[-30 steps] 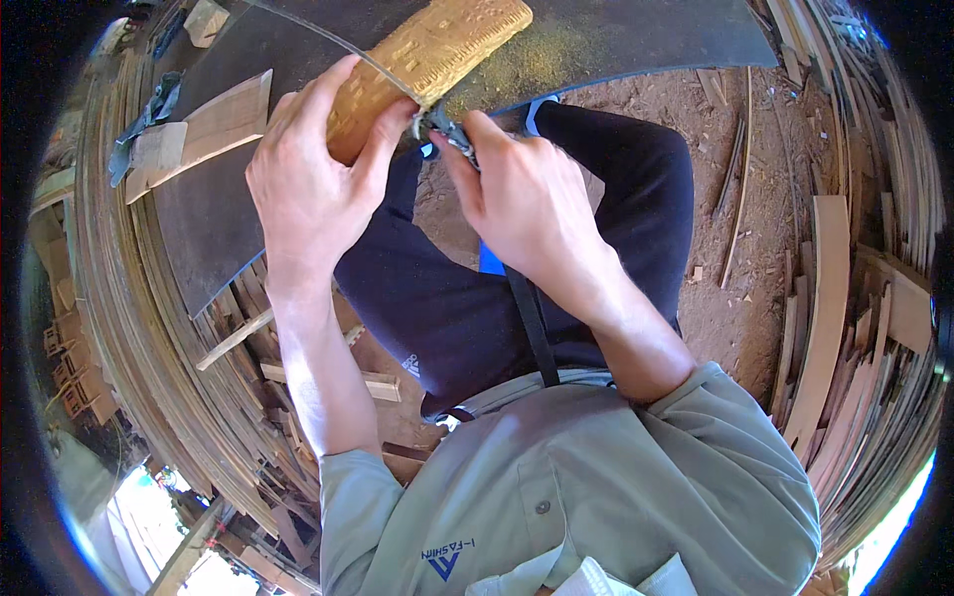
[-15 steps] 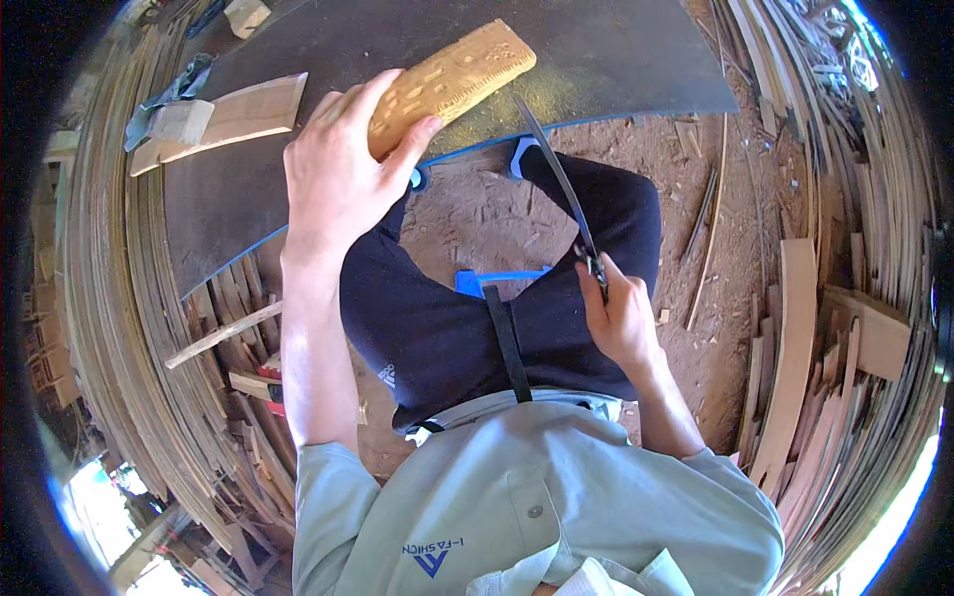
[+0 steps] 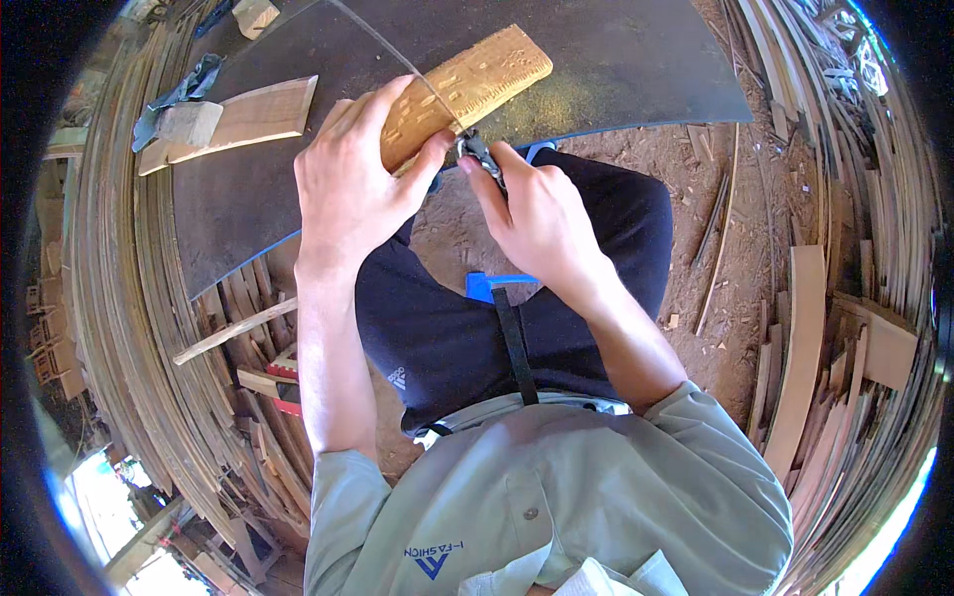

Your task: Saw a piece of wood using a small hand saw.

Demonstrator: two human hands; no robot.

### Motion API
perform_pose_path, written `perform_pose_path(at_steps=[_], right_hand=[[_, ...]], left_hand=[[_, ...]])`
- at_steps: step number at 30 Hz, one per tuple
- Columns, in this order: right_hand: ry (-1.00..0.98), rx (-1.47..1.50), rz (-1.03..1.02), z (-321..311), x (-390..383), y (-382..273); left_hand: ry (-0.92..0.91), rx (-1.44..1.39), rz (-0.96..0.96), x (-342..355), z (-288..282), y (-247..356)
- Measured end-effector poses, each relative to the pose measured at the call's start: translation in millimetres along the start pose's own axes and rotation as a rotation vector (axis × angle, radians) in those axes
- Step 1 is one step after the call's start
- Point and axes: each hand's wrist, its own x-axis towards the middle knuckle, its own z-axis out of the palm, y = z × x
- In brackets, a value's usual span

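While the cloth point(image 3: 189, 79) and board point(image 3: 268, 109) lay to one side on the dark table point(image 3: 646, 70), the left hand point(image 3: 348, 184) clasped the block point(image 3: 472, 89), thumb along the near edge and fingers over the far one. That clamp seemed right for the work: the block, slanting over the table near its front edge, needed to stay pressed down and unable to twist. Fingertip and thumb sat very near the blade point(image 3: 383, 45), so shifting them further back along the block would have been safer. The blade crossed the block at a slant; whether it was a file or a saw could not be told, nor how firmly it bore down. Long, level strokes with light, even pressure would likely have served best. The right hand point(image 3: 542, 214) was closed around the dark handle point(image 3: 480, 154), and keeping that wrist in line with the blade would have helped. Yellowish dust point(image 3: 566, 104) lay further right on the table.

Compared with half a second earlier, cloth, board and block kept much the same places on the table, and the left hand kept its clasp. The blade, then well clear of the block, now lay across it; the right hand had come forward from beside the right thigh point(image 3: 626, 209) to just beside the left thumb.
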Motion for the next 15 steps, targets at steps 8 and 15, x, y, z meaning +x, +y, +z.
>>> perform_pose_path(at_steps=[8, 15], right_hand=[[-0.021, -0.007, -0.018, 1.7, 1.8, -1.6], [-0.001, -0.078, 0.012, 1.4, 2.1, -6.8]], left_hand=[[-0.03, -0.028, -0.043, 0.2, -2.6, -0.6], [-0.032, 0.012, -0.03, 1.5, -2.1, -4.5]])
